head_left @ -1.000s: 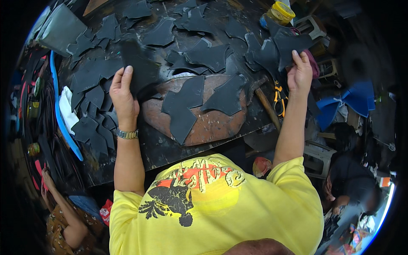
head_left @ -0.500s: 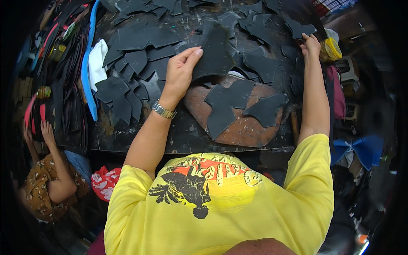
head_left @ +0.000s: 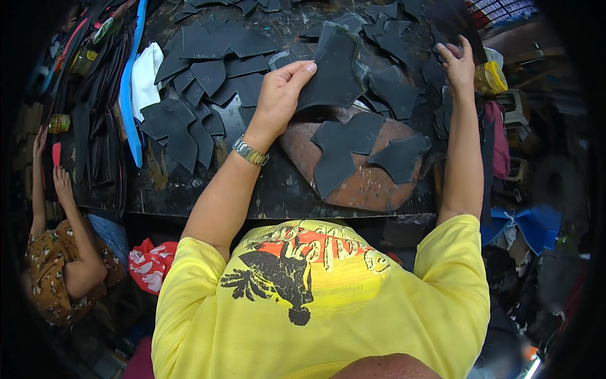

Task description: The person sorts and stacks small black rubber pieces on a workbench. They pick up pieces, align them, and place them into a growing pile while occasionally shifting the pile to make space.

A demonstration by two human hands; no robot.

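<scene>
My left hand (head_left: 279, 96) pinches a large black cut-out piece (head_left: 331, 74) by its left edge, thumb on top. The piece is flat and smooth, with curved sides, and sits above the far part of a reddish-brown board (head_left: 372, 199). My right hand (head_left: 459, 68) is at the table's far right with its fingers apart and nothing in them. Just beyond its fingertips is a dark blurred shape (head_left: 449, 19). On the board lie a branching black piece (head_left: 344, 148) and a smaller black piece (head_left: 402, 156).
Piles of black cut pieces (head_left: 218, 47) cover the dark table (head_left: 271, 205). A blue strip (head_left: 131, 95) and white cloth (head_left: 146, 76) lie at left, before stacked dark strips (head_left: 101, 120). A co-worker's hand (head_left: 63, 186) touches a red piece there. A yellow-lidded jar (head_left: 491, 77) stands at right.
My right hand has let go of the dark piece it held at the far right, and its fingers have spread. The left hand has shifted slightly right with its black piece.
</scene>
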